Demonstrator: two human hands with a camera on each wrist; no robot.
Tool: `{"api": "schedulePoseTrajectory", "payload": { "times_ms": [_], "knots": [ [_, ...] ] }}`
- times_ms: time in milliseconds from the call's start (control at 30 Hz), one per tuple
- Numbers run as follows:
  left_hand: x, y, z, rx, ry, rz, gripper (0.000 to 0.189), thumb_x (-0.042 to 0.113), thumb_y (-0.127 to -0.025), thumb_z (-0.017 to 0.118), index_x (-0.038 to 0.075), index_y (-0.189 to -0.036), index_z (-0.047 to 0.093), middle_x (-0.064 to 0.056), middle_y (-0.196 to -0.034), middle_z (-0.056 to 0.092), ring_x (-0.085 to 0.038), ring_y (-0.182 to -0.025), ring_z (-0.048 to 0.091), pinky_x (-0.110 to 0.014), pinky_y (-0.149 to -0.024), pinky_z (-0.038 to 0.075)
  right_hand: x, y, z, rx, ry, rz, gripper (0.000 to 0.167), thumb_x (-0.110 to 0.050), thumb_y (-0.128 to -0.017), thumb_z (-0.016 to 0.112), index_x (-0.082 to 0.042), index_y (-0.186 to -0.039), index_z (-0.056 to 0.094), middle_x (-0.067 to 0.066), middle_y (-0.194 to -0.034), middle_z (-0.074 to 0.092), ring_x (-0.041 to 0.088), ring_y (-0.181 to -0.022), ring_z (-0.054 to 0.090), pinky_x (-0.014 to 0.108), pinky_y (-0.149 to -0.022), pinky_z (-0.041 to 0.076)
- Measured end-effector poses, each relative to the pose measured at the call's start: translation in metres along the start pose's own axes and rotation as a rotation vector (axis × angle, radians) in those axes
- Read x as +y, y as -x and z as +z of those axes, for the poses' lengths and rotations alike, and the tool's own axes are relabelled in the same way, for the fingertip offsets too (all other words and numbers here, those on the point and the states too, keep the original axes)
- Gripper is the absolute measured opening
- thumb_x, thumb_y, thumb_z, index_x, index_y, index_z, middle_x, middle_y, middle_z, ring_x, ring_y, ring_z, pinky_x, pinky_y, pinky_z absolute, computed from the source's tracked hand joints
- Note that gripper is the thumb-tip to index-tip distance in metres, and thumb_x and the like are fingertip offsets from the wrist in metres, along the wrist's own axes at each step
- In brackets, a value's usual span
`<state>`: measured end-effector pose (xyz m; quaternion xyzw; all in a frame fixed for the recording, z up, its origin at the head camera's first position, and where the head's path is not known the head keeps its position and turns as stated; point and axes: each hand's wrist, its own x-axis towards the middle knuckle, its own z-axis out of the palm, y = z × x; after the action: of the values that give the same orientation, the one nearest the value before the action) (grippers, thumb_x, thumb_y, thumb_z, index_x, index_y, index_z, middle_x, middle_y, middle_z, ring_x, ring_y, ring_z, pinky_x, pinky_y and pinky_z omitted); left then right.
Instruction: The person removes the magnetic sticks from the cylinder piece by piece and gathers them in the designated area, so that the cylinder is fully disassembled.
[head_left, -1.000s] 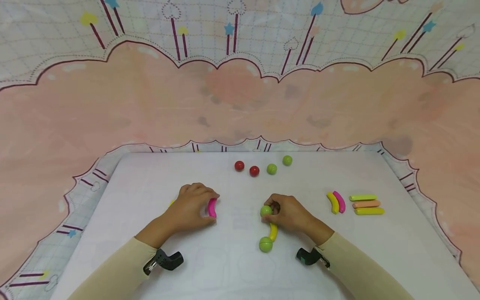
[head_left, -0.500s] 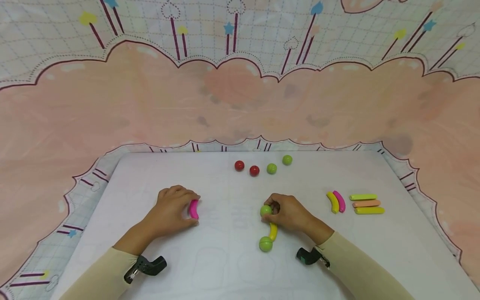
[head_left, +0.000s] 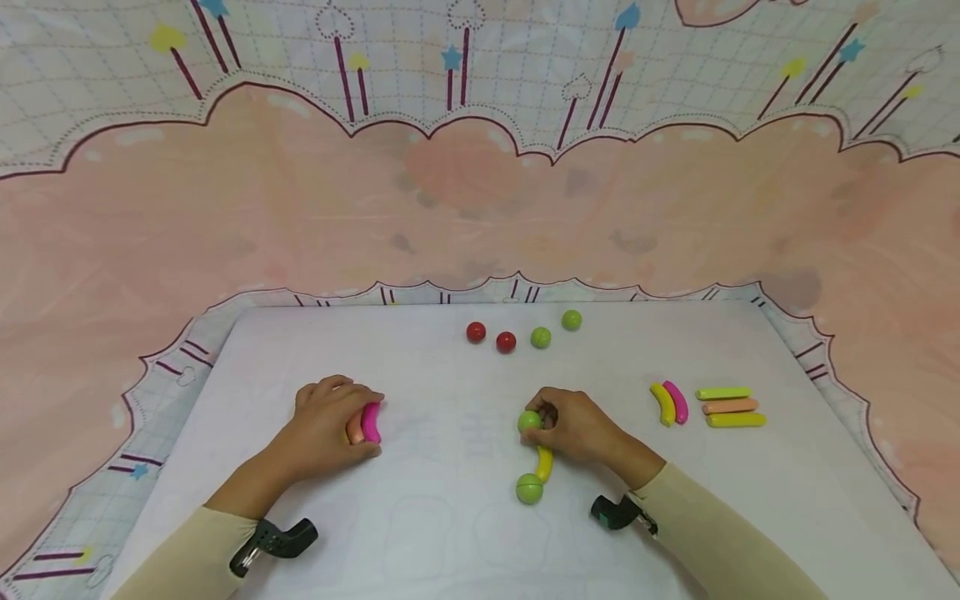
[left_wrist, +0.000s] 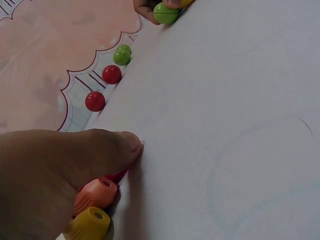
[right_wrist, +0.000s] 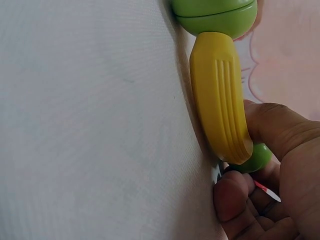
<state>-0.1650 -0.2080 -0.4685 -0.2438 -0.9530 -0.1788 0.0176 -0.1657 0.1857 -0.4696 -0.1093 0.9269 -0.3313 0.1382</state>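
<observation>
At the left of the table, my left hand (head_left: pixel 318 425) grips a pink curved rod (head_left: pixel 372 422) between thumb and fingertips. Right beside that rod, under the hand, lies an orange curved rod (head_left: pixel 356 427); a yellow curved rod (left_wrist: pixel 90 225) shows next to it in the left wrist view. Both have a hole in the end. My right hand (head_left: pixel 577 425) pinches a green ball (head_left: pixel 528 420) near the middle. From this ball a yellow curved rod (right_wrist: pixel 218 95) runs toward the near side, where its other end meets a second green ball (head_left: pixel 529 489).
Two red balls (head_left: pixel 506 342) and two green balls (head_left: pixel 541 337) lie near the far edge of the white tabletop (head_left: pixel 450 533). To the right are a yellow curved rod (head_left: pixel 663 404), a pink curved rod (head_left: pixel 677 402) and a row of straight rods (head_left: pixel 731 406).
My left hand has moved left with the pink curved rod, bringing it beside the orange one. The right hand keeps its pinch on the green ball and stays in place.
</observation>
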Motion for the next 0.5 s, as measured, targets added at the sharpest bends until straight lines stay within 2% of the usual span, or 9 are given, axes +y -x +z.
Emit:
{"api": "schedulePoseTrajectory", "payload": {
  "times_ms": [200, 367, 500],
  "knots": [
    [0.005, -0.001, -0.001, 0.022, 0.013, 0.015, 0.078, 0.038, -0.069, 0.094, 0.016, -0.137, 0.064, -0.008, -0.139, 0.057, -0.039, -0.139, 0.034, -0.067, -0.106, 0.018, -0.001, 0.0, 0.0, 0.012, 0.002, 0.006, 0.034, -0.029, -0.08, 0.09, -0.018, -0.104, 0.069, -0.006, -0.084, 0.06, 0.015, -0.08, 0.056, 0.025, -0.068, 0.051],
    [0.022, -0.008, -0.001, 0.038, 0.027, 0.08, 0.076, 0.038, -0.071, 0.093, 0.016, -0.137, 0.064, -0.008, -0.14, 0.056, -0.038, -0.14, 0.033, -0.067, -0.107, 0.018, -0.001, 0.0, 0.0, 0.009, -0.009, -0.004, 0.034, -0.029, -0.08, 0.09, -0.018, -0.105, 0.069, -0.005, -0.084, 0.06, 0.014, -0.08, 0.055, 0.025, -0.067, 0.05],
    [0.037, -0.015, 0.0, 0.026, 0.048, 0.137, 0.072, 0.039, -0.075, 0.09, 0.016, -0.138, 0.063, -0.006, -0.14, 0.056, -0.035, -0.14, 0.035, -0.064, -0.11, 0.019, 0.0, 0.0, 0.001, 0.006, -0.01, -0.006, 0.034, -0.029, -0.081, 0.09, -0.017, -0.105, 0.069, -0.005, -0.083, 0.06, 0.014, -0.079, 0.055, 0.026, -0.067, 0.05]
  ]
}}
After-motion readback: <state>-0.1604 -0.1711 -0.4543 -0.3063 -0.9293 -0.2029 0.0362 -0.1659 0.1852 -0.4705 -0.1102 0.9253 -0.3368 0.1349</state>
